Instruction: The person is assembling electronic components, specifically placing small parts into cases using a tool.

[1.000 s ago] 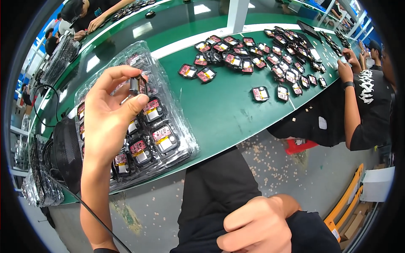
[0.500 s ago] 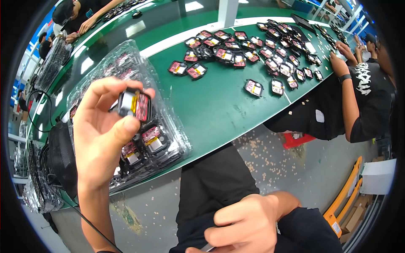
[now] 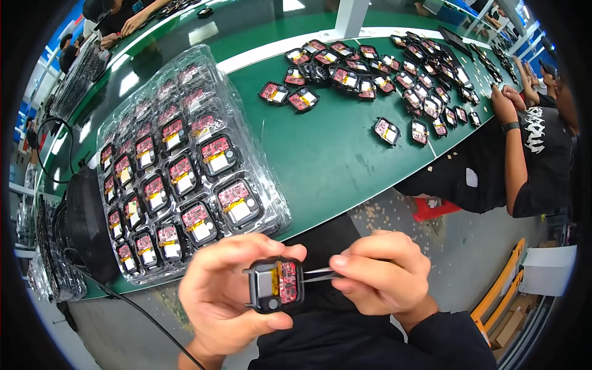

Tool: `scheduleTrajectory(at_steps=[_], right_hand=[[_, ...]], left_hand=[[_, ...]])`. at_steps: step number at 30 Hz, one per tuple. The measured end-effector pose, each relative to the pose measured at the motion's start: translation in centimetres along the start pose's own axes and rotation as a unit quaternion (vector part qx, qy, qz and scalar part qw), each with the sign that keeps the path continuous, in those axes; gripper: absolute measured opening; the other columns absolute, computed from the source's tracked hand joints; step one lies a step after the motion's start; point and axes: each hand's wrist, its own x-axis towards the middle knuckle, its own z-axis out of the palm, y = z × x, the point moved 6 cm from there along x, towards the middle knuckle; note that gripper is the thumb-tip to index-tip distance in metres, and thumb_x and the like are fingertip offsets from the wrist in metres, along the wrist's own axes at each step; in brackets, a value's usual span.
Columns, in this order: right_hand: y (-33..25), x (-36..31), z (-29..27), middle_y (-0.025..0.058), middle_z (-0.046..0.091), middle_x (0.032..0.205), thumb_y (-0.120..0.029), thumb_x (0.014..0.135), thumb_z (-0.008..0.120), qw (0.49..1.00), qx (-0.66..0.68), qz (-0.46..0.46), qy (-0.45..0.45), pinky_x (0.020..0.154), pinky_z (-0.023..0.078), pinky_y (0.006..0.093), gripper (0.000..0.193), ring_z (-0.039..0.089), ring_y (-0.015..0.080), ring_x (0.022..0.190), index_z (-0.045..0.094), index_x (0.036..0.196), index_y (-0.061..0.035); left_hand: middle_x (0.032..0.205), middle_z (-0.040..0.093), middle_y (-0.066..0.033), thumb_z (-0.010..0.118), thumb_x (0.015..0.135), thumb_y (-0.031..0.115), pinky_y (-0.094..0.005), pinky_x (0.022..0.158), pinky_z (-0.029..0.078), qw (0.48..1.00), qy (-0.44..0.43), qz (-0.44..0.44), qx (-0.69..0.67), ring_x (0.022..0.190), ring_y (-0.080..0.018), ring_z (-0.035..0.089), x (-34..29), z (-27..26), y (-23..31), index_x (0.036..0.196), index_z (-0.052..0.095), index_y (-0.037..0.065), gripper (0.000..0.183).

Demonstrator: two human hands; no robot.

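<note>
My left hand grips a smartwatch body by its edges, thumb below and fingers above. Its open inside faces me: a red circuit board, a yellow strip and a silver-grey battery in a black case. In my right hand, closed, is a pair of metal tweezers. The tweezer tips reach the watch body's right edge; whether they touch it I cannot tell. Beyond my left hand lies a clear plastic tray with rows of similar watch bodies in its pockets.
On the green table, a heap of loose watch bodies spreads to the far right. A co-worker sits at the right. Left of the tray stand a black mesh bag and a black cable.
My left hand has brought the watch body down from over the tray to in front of me. My right hand has risen beside it with the tweezers. The tray now shows more fully.
</note>
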Motion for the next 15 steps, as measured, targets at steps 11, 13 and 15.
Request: scheduleTrajectory(at_steps=[11,13,15], right_hand=[[0.9,-0.6,2.0,0.0046,0.068,0.085,-0.003,0.070,0.090,0.998,-0.040,0.003,-0.052,0.052,0.050,0.0283,0.032,0.064,0.0170,0.060,0.078,0.100,-0.0041],[0.9,-0.7,2.3,0.0046,0.068,0.084,-0.003,0.070,0.090,0.997,-0.050,-0.001,-0.055,0.052,0.050,0.0283,0.031,0.065,0.0173,0.060,0.077,0.098,-0.0040],[1.0,-1.0,2.5,0.0053,0.068,0.084,-0.002,0.070,0.089,0.998,-0.046,-0.002,-0.047,0.051,0.051,0.0279,0.029,0.066,0.0179,0.061,0.077,0.096,-0.0038]], left_hand=[[0.135,0.056,-0.0257,0.091,0.075,-0.003,-0.0557,0.111,0.052,0.997,0.047,-0.013,-0.056,0.128,-0.0417,0.062,-2.4,0.1,-2.9,0.131,0.056,-0.002,0.066],[0.136,0.056,-0.0254,0.091,0.076,-0.003,-0.0550,0.111,0.052,0.997,0.053,-0.014,-0.052,0.128,-0.0412,0.062,-2.7,0.0,-3.0,0.131,0.055,-0.003,0.065],[0.137,0.055,-0.0252,0.089,0.077,-0.005,-0.0538,0.112,0.052,0.997,0.058,-0.015,-0.051,0.129,-0.0412,0.061,-3.0,0.0,-3.2,0.131,0.054,-0.002,0.064]])
